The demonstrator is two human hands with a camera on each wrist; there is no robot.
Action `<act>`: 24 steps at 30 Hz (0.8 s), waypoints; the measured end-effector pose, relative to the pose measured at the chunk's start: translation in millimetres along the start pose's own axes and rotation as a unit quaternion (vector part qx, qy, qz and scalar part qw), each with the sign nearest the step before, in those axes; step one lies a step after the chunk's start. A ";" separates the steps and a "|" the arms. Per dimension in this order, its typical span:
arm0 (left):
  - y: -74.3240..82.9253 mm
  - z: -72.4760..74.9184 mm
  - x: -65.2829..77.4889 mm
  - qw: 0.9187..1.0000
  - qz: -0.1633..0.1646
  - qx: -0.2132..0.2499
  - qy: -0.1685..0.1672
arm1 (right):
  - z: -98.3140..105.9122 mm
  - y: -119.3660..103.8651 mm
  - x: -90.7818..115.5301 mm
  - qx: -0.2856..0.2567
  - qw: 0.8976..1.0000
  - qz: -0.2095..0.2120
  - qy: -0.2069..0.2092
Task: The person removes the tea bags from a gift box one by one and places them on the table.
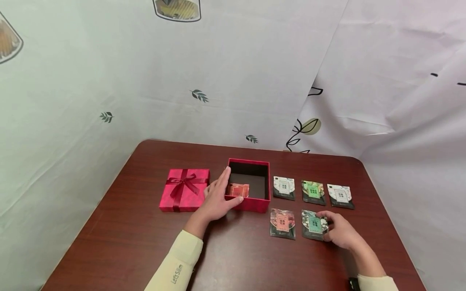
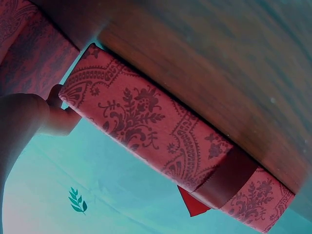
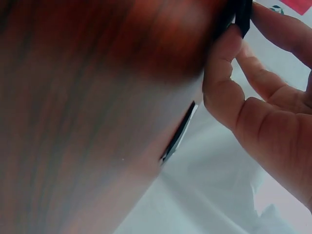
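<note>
My left hand [image 1: 216,198] rests at the near left corner of an open red box [image 1: 255,205], fingers stretched along its left side and thumb at the front rim. An orange-red sachet [image 1: 239,190] lies inside that box, near the front. To the right, my right hand [image 1: 340,230] pinches the right edge of a teal-and-black sachet [image 1: 312,224]. The right wrist view shows a dark piece of this sachet [image 3: 243,19] between fingers and thumb. Beside it on the table is a red-and-black sachet [image 1: 282,224].
The box's patterned red lid [image 1: 165,198], tied with a dark red ribbon bow, lies left of the box. Behind the near sachets are a white sachet [image 1: 284,188], a green one [image 1: 313,192] and another white one [image 1: 340,196]. A pale patterned curtain [image 1: 225,72] hangs behind the table [image 1: 120,226].
</note>
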State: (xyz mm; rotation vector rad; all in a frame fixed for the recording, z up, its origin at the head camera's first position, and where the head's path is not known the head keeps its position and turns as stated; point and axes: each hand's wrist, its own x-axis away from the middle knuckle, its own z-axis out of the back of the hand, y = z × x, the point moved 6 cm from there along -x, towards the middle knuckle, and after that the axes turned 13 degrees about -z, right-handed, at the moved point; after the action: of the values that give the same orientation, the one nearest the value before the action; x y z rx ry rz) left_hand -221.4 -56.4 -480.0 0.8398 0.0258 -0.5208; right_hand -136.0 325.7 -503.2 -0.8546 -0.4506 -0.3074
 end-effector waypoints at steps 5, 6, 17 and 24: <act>-0.7 0.1 -0.4 1.000 -0.002 -0.001 0.001 | -0.4 -3.5 3.8 0.023 0.999 0.023 -0.002; -0.5 0.5 -0.3 1.000 -0.003 -0.002 0.002 | -0.4 -4.4 4.5 0.025 0.999 0.029 -0.003; -0.8 -0.7 1.0 1.000 0.000 -0.006 -0.001 | 1.6 -0.9 7.9 0.071 0.997 0.018 0.026; -1.1 -1.1 0.4 1.000 -0.003 -0.010 -0.001 | 3.8 -8.0 13.1 0.077 0.996 0.002 0.045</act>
State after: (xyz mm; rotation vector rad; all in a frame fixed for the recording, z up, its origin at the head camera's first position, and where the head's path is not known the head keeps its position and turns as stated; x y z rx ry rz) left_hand -221.4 -56.3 -481.6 0.8209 0.0317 -0.5260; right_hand -129.2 322.6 -489.3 -0.6890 -0.3827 -0.3019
